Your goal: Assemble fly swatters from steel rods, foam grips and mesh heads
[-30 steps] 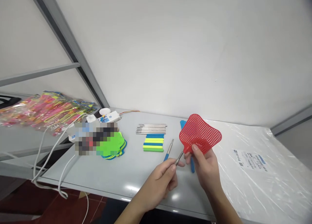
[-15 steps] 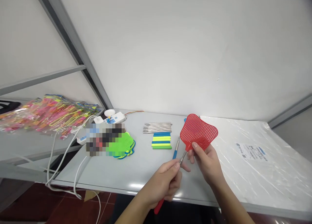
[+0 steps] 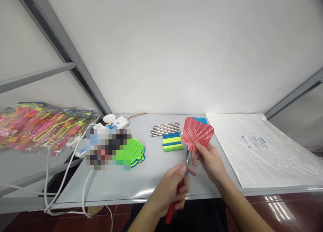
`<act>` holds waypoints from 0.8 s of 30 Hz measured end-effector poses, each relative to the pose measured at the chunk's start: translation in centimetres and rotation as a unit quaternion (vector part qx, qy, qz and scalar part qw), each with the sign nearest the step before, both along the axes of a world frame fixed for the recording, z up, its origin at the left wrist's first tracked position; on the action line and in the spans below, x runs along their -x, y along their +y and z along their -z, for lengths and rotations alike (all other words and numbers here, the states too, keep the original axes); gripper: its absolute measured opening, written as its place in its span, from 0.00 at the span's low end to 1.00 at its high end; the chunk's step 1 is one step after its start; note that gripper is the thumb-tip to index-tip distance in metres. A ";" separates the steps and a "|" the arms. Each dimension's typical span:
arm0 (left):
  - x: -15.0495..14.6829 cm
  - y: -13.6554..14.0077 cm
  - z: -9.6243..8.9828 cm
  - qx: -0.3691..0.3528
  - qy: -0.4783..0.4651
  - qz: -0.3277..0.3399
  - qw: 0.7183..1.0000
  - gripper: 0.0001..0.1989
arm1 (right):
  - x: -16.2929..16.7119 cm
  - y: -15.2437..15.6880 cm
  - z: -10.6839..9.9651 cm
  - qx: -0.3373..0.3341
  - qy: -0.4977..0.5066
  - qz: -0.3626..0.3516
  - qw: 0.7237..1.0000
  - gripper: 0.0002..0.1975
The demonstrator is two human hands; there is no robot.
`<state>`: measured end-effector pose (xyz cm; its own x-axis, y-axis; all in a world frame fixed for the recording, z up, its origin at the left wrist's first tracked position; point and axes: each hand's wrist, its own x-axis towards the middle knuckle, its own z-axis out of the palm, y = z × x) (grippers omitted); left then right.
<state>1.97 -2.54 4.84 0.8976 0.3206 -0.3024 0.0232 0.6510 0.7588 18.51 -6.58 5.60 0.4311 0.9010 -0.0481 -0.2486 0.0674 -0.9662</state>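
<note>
A red fly swatter [image 3: 198, 132] with a perforated head, metal rod and red handle is held between my hands, tilted over the table front. My left hand [image 3: 174, 183] is closed around its handle and the lower rod. At the neck of the head, my right hand [image 3: 208, 159] pinches the plastic with thumb and fingers. Behind it lies a blue swatter [image 3: 200, 120], mostly hidden. Left of the red head are a row of metal rods [image 3: 165, 129] and a row of blue, yellow and green handle tubes [image 3: 173, 142].
Stacked green, yellow and blue swatter heads [image 3: 136, 151] lie on the left, beside a blurred-out patch. White power strips [image 3: 118, 123] and loose cables are behind. Bagged colourful goods [image 3: 50, 124] fill the left shelf. A flat white plastic-wrapped package [image 3: 264, 164] covers the right side.
The view has shifted slightly. Both hands keep their grip on the red swatter, whose head now uncovers more of the blue swatter behind. More red handle shows at my left hand.
</note>
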 end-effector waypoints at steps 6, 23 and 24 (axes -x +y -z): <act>-0.2 -0.1 0.5 -0.147 0.066 -0.028 0.987 0.18 | 0.4 -0.2 0.3 0.021 -0.012 0.029 0.999 0.17; -0.8 -0.8 -0.6 -0.016 0.003 -0.002 1.000 0.17 | -0.6 -1.0 0.5 -0.029 0.003 0.019 0.999 0.12; -0.8 -0.9 -0.7 -0.009 -0.002 -0.001 1.000 0.17 | -0.7 -1.1 0.5 -0.030 -0.005 0.016 0.999 0.13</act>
<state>2.76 -3.44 5.51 0.8980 0.3274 -0.2940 0.0194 0.6380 0.7698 19.18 -7.71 5.14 0.4601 0.8878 0.0106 -0.2362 0.1339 -0.9624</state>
